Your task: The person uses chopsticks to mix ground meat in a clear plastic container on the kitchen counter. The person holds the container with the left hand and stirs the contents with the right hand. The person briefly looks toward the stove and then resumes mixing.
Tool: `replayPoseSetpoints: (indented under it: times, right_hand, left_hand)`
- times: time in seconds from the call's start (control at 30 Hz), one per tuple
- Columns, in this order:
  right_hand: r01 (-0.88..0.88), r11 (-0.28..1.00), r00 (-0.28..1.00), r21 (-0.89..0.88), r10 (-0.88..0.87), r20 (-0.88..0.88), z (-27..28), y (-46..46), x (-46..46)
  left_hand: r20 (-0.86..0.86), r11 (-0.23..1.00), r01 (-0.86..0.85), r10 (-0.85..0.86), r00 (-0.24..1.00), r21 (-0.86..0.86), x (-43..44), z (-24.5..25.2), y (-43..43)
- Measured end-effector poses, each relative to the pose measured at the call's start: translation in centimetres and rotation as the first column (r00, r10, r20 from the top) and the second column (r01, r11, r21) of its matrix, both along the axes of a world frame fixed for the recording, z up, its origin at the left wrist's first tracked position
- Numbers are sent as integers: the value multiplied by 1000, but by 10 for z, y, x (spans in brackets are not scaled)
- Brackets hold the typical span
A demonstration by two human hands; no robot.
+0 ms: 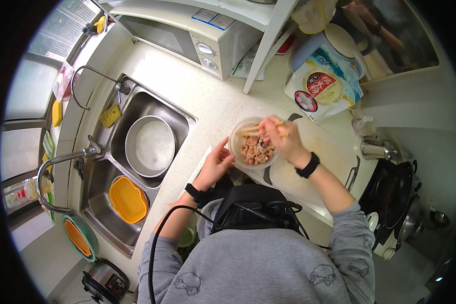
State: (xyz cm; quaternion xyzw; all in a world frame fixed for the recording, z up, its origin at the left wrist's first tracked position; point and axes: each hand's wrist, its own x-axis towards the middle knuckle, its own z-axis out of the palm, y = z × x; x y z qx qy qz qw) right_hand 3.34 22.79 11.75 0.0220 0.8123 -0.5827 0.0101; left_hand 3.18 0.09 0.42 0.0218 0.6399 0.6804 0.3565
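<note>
Near the counter edge before me stands a clear plastic bowl (233, 152) holding pinkish minced meat (255, 151) with a few darker and pale bits in it. My left hand (217, 161) is curled against the bowl's left side, thumb and fingers at the wall. Wooden chopsticks (250, 131) are gripped in my right hand (279, 136), blurred, above the bowl's right side. Their tips reach over the meat; whether they touch it I cannot tell. To the right of the bowl lies a pale cutting board (319, 155) with dark corners, partly covered by my right forearm.
At left is a double steel sink with a round metal pan (151, 146) and a yellow plastic basket (129, 199). A microwave (186, 38) stands at the back. A flour bag (323, 85) sits behind the board. A dark wok (395, 197) is far right, and a rice cooker (106, 281) lower left.
</note>
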Motion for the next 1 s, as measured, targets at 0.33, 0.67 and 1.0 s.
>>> replayPoseSetpoints:
  times: [0.33, 0.67, 1.0]
  right_hand:
    - [-128, 982, 978, -136, 148, 149, -11, 10, 29]
    - [64, 995, 998, -70, -65, 1, 4, 36, 26]
    - [-86, 995, 992, -55, 90, 82, 2, 30, 30]
  left_hand:
    - [-76, 999, -17, 20, 997, 35, 2, -2, 4]
    - [-244, 992, 94, -112, 963, -87, -17, -1, 4]
    - [-40, 994, 83, -86, 995, -72, -6, 4, 4]
